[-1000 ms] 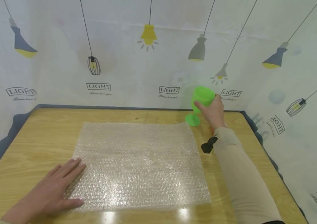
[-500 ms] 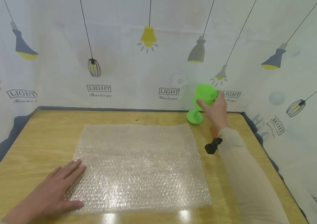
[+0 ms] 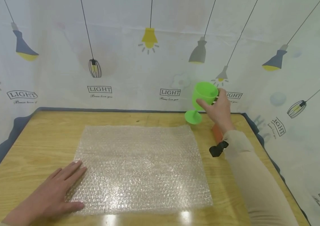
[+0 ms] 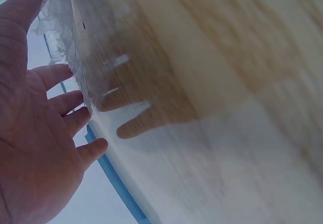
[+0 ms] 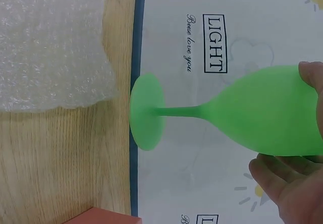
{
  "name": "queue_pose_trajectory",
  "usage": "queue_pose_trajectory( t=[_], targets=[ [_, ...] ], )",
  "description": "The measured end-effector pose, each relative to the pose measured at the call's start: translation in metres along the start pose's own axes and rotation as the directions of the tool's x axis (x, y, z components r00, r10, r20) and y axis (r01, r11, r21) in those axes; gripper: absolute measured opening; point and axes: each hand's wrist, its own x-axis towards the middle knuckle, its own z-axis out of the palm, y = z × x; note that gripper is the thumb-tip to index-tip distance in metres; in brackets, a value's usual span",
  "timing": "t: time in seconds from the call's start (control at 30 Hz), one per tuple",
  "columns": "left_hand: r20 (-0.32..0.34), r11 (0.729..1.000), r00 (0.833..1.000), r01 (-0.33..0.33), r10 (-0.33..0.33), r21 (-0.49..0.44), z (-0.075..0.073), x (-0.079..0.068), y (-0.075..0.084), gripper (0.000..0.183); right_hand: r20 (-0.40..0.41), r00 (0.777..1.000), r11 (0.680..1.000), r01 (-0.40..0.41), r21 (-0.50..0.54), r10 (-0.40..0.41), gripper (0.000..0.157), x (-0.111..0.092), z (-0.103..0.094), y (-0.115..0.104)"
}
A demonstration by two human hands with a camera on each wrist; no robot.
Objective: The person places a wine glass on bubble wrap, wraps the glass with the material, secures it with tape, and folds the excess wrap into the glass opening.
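Observation:
A bright green plastic goblet (image 3: pixel 202 95) is gripped round its bowl by my right hand (image 3: pixel 217 110), near the back right of the table. It is held a little tilted, and the right wrist view shows its stem and round foot (image 5: pixel 147 111) in full, with the foot apart from the table. A sheet of bubble wrap (image 3: pixel 143 166) lies flat on the wood in the middle. My left hand (image 3: pixel 53 191) rests on the sheet's left edge, fingers spread and straight. In the left wrist view the fingertips (image 4: pixel 75 100) touch that edge.
Partly behind my right wrist stands an orange-red object (image 3: pixel 217 133), mostly hidden. The wooden table (image 3: pixel 44 138) ends at a dark blue border, with a white lamp-printed sheet (image 3: pixel 131 62) rising behind it and at the sides.
My right hand has lifted the goblet slightly and its foot has risen from the table. More of the orange-red object now shows. My left hand has stayed where it was.

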Motion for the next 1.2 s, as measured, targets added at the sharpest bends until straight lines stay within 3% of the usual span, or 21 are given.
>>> queue_pose_trajectory(
  t=[0.33, 0.6, 0.87, 1.2],
  targets=[
    [0.016, 1.0, 1.0, 0.021, -0.021, 0.002, 0.001, -0.002, 0.0, 0.102, 0.035, 0.999, 0.999, 0.028, 0.033, -0.029, 0.09, -0.011, 0.008, 0.001],
    [-0.028, 1.0, 0.999, -0.017, 0.018, 0.008, 0.002, 0.0, -0.002, 0.098, 0.056, 0.997, 0.998, 0.052, 0.021, -0.053, 0.088, -0.02, 0.012, 0.006],
    [-0.034, 1.0, 0.999, -0.023, 0.024, 0.01, 0.003, 0.001, -0.001, 0.098, 0.095, 0.995, 1.0, 0.017, 0.013, -0.018, 0.095, -0.027, 0.016, 0.006],
    [-0.074, 0.999, 0.997, -0.034, 0.036, 0.027, 0.005, 0.004, -0.001, 0.099, 0.091, 0.994, 0.998, 0.06, 0.029, -0.062, 0.091, -0.032, 0.021, 0.008]
  ],
)
